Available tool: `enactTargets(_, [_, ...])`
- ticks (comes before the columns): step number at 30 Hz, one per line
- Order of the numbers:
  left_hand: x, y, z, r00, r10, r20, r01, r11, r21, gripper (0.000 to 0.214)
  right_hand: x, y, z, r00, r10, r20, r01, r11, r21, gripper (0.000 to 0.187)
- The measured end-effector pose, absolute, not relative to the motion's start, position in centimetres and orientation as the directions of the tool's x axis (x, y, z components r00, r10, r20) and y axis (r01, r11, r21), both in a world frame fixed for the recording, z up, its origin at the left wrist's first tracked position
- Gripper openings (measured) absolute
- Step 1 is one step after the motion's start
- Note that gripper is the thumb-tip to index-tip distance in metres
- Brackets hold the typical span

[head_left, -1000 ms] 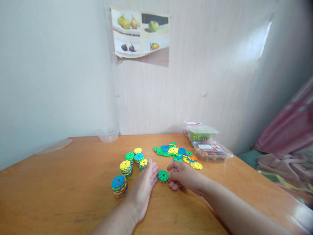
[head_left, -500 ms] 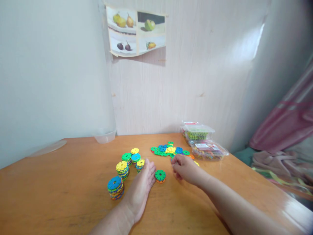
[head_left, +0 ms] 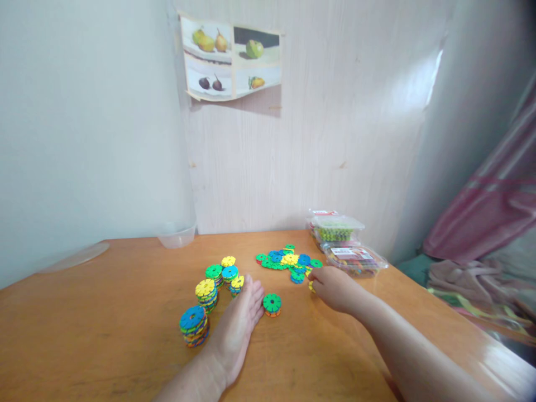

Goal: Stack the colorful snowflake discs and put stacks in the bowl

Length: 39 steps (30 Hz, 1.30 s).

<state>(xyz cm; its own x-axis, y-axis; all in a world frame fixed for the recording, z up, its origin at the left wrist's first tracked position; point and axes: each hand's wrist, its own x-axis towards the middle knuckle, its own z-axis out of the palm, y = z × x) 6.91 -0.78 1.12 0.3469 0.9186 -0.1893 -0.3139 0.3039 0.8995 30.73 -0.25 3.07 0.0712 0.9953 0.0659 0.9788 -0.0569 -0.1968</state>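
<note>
My left hand (head_left: 240, 326) rests on its edge with fingers stretched out, holding nothing. Just right of its fingertips stands a short stack of notched plastic discs (head_left: 272, 304), green on top with orange below. Several taller stacks are on its other side, among them a blue-topped stack (head_left: 194, 325), a yellow-topped stack (head_left: 206, 295) and a green-topped stack (head_left: 214, 273). My right hand (head_left: 335, 289) has its fingers bent down and pinched at a yellow disc (head_left: 311, 286), partly hidden by them. Beyond it lies a loose heap of mixed discs (head_left: 278, 262).
Clear lidded boxes (head_left: 354, 258) of small coloured pieces are at the back right. A clear plastic tub (head_left: 176, 235) and a clear lid (head_left: 75, 257) sit along the back left of the wooden table (head_left: 125, 324). Pink cloth (head_left: 481, 206) hangs at the right.
My right hand has moved right and slightly down, to the yellow disc beside the heap. More of the heap's near side shows. My left hand has stayed beside the green-topped stack.
</note>
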Motion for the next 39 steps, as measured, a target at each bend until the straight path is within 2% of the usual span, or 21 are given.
enactTargets(4, [6.9,-0.8,1.1,0.341,0.92,-0.195,-0.318,0.308,0.896,0.072,31.3,0.2,3.1,0.069,0.984,0.164,0.956,-0.018,-0.292,0.024])
enactTargets(9, [6.9,-0.8,1.2,0.356,0.913,-0.198,-0.324,0.319,0.891,0.073,32.1,0.5,1.7,0.084,0.994,0.065,0.953,-0.061,-0.298,0.012])
enactTargets(11, [6.9,-0.9,1.4,0.355,0.914,-0.197,-0.325,0.318,0.891,0.073,32.2,0.6,1.0,0.068,0.997,0.039,0.944,-0.052,-0.327,0.014])
enactTargets(14, [6.9,-0.9,1.5,0.353,0.914,-0.199,-0.326,0.32,0.89,0.075,32.3,0.7,0.4,0.037,0.999,0.032,0.937,-0.024,-0.348,0.017])
enactTargets(17, [7.0,-0.9,1.4,0.361,0.912,-0.196,-0.326,0.32,0.889,0.076,32.4,0.9,0.3,0.02,0.997,0.068,0.922,0.008,-0.387,0.011])
enactTargets(20, [6.9,-0.8,1.2,0.36,0.913,-0.19,-0.333,0.316,0.889,0.077,31.9,1.0,0.7,0.039,0.997,0.073,0.835,0.008,-0.55,0.005])
enactTargets(23, [6.9,-0.8,1.0,0.357,0.914,-0.191,-0.334,0.316,0.888,0.078,30.4,0.8,0.8,0.039,0.998,-0.043,0.578,-0.058,-0.814,0.009])
enactTargets(26, [7.0,-0.8,1.0,0.361,0.913,-0.191,-0.332,0.317,0.888,0.077,28.3,0.5,0.6,0.002,0.995,-0.105,0.328,-0.1,-0.94,0.01])
enactTargets(29, [7.1,-0.8,1.2,0.358,0.913,-0.196,-0.332,0.321,0.887,0.077,26.5,0.2,0.1,0.004,0.992,-0.125,0.206,-0.123,-0.971,0.01])
enactTargets(33, [7.2,-0.8,1.3,0.365,0.911,-0.191,-0.342,0.322,0.883,0.078,25.2,0.3,-0.2,-0.049,0.985,-0.166,0.146,-0.157,-0.977,0.009])
enactTargets(36, [7.2,-0.8,1.2,0.369,0.91,-0.19,-0.338,0.322,0.884,0.078,24.9,0.2,-0.1,-0.046,0.983,-0.179,0.16,-0.17,-0.972,0.008])
enactTargets(39, [7.1,-0.7,0.9,0.376,0.909,-0.182,-0.337,0.318,0.886,0.08,25.0,0.0,0.1,-0.019,0.986,-0.164,0.25,-0.154,-0.956,0.02])
